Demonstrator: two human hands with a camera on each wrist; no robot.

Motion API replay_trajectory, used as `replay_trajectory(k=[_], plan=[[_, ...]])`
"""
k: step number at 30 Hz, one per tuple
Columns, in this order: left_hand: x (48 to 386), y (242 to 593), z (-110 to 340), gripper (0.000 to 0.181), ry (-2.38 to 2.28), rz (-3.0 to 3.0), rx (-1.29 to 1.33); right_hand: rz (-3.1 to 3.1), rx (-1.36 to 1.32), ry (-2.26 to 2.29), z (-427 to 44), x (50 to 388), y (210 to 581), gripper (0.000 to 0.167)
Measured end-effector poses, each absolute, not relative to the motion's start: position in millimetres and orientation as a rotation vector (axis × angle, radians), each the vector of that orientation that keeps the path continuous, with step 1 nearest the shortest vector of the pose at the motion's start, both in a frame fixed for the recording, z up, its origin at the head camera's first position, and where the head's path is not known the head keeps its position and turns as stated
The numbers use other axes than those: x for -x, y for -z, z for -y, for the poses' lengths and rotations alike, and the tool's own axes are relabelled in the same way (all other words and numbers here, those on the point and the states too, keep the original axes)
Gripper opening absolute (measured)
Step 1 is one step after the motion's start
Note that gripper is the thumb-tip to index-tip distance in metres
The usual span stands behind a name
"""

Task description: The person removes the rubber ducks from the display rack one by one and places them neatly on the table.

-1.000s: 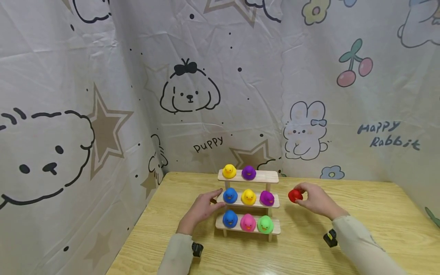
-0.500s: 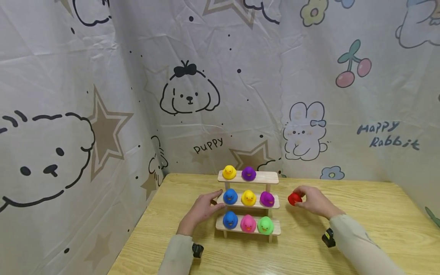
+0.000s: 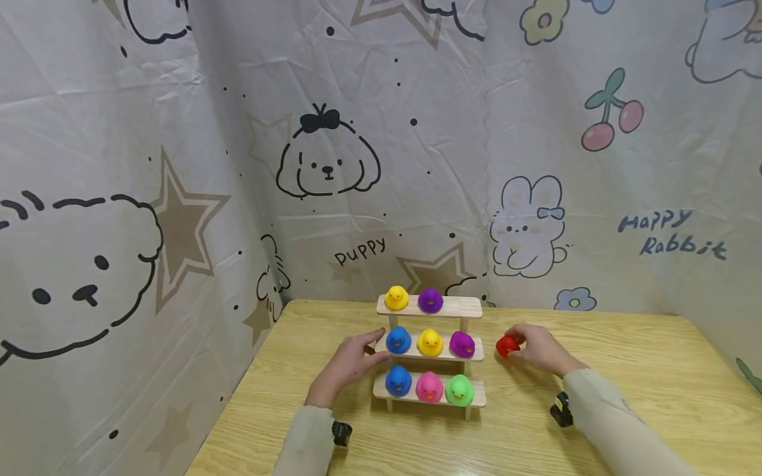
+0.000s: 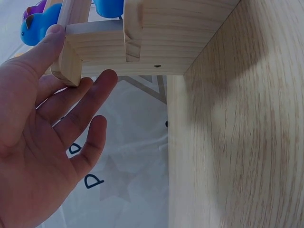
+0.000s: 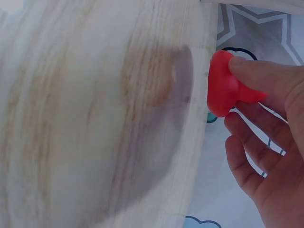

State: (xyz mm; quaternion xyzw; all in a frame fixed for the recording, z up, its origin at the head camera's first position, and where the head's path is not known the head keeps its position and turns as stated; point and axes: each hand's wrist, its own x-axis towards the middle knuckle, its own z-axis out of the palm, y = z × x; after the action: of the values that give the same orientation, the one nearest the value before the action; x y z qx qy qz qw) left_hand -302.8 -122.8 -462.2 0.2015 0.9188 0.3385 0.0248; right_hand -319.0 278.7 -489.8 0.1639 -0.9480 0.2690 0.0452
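Observation:
A three-tier wooden shelf (image 3: 470,306) bears rubber ducks: a yellow duck (image 3: 396,297) and a purple one on top, blue, yellow and purple on the middle tier, blue, pink (image 3: 429,387) and green (image 3: 460,390) on the bottom. My left hand (image 3: 350,362) holds the left end of the middle tier; in the left wrist view the thumb of that hand (image 4: 47,114) lies on the board's end. Right of the shelf, my right hand (image 3: 540,348) pinches a red duck (image 3: 507,346). The right wrist view shows the red duck (image 5: 223,85) between thumb and fingers, off the table.
The shelf stands on a light wooden table (image 3: 643,370). Behind and to the left of the table hangs a pale curtain (image 3: 440,198) printed with cartoon animals and stars. A black wrist camera (image 3: 561,410) sits under the right sleeve.
My right hand has moved slightly left and down with the red duck, bringing it a little closer to the shelf. The left hand keeps its place on the shelf.

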Motion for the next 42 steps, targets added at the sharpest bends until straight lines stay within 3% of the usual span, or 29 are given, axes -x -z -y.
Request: replay_trajectory(k=[42], plan=[[301, 460, 124, 0.060, -1.089, -2.809, -0.619, 2.932, -0.439, -0.899, -278, 319, 500, 0.038]])
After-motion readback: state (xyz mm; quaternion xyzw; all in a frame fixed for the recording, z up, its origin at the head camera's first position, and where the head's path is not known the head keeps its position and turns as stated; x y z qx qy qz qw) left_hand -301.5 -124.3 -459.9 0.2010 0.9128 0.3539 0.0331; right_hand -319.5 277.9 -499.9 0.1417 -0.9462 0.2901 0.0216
